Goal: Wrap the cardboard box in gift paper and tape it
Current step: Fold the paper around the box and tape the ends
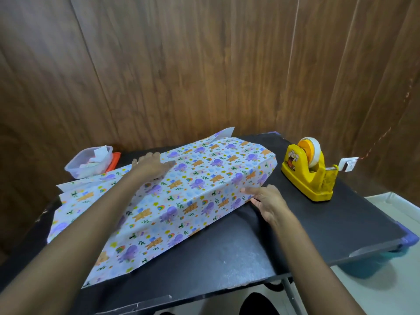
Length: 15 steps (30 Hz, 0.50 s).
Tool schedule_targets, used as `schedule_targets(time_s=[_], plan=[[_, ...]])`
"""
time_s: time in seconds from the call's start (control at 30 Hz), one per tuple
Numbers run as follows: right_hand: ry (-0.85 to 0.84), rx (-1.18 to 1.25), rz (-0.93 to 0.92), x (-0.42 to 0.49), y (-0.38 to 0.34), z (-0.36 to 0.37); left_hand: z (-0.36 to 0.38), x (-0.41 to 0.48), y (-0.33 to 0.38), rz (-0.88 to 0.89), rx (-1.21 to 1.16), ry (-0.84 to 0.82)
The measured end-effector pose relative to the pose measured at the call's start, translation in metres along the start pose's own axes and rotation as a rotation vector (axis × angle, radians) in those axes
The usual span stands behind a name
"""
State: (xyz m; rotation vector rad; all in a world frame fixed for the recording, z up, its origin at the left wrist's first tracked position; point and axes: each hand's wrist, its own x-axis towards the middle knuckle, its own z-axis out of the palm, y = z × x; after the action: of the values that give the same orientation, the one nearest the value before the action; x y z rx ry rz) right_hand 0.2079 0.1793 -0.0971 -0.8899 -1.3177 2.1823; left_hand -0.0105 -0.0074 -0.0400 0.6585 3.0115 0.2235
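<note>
Gift paper (181, 196) printed with purple elephants and orange bears drapes over the cardboard box, which is hidden underneath, on the black table (295, 235). My left hand (152, 165) lies flat on top of the paper at the far left side of the box, fingers straight. My right hand (264, 198) pinches the paper's lower edge at the box's near right side, thumb on the printed face. Loose paper spreads out toward the left and toward me.
A yellow tape dispenser (311, 171) stands at the right of the table with a strip of tape sticking out. A clear plastic container (89, 161) with paper scraps and an orange lid beside it sits at the back left. A wooden wall rises behind.
</note>
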Motion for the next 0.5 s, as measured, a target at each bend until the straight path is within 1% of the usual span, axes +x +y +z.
schedule_targets(time_s=[0.03,0.07,0.13,0.17,0.2,0.23,0.27,0.33,0.37,0.4,0.43,0.5], plan=[[0.045,-0.016,-0.018,0.002,0.004,0.003,-0.001,-0.003,-0.011,-0.034,-0.002,-0.001],[0.117,-0.090,-0.041,0.004,0.010,0.006,-0.003,-0.007,-0.024,-0.079,-0.008,0.008],[0.239,-0.315,-0.123,-0.003,0.022,0.014,-0.008,-0.014,-0.048,-0.165,-0.037,0.021],[0.215,-0.395,-0.184,-0.011,0.031,0.020,-0.012,-0.018,-0.058,-0.183,-0.048,0.020],[0.111,-0.439,-0.232,-0.021,0.041,0.027,-0.017,-0.025,-0.065,-0.178,-0.069,0.002],[-0.032,-0.455,-0.247,-0.032,0.052,0.038,-0.022,-0.033,-0.073,-0.157,-0.105,-0.022],[-0.156,-0.455,-0.255,-0.041,0.058,0.047,-0.026,-0.038,-0.078,-0.127,-0.131,-0.045],[-0.307,-0.363,-0.264,-0.041,0.056,0.064,-0.032,-0.049,-0.086,-0.083,-0.110,-0.074],[-0.336,-0.287,-0.256,-0.034,0.050,0.071,-0.034,-0.056,-0.090,-0.069,-0.095,-0.080],[-0.330,-0.221,-0.234,-0.024,0.042,0.075,-0.034,-0.059,-0.092,-0.063,-0.118,-0.098],[-0.298,-0.181,-0.188,-0.014,0.036,0.076,-0.033,-0.062,-0.094,-0.063,-0.191,-0.120],[-0.246,-0.214,-0.075,-0.005,0.032,0.070,-0.029,-0.072,-0.091,-0.112,-0.456,-0.196]])
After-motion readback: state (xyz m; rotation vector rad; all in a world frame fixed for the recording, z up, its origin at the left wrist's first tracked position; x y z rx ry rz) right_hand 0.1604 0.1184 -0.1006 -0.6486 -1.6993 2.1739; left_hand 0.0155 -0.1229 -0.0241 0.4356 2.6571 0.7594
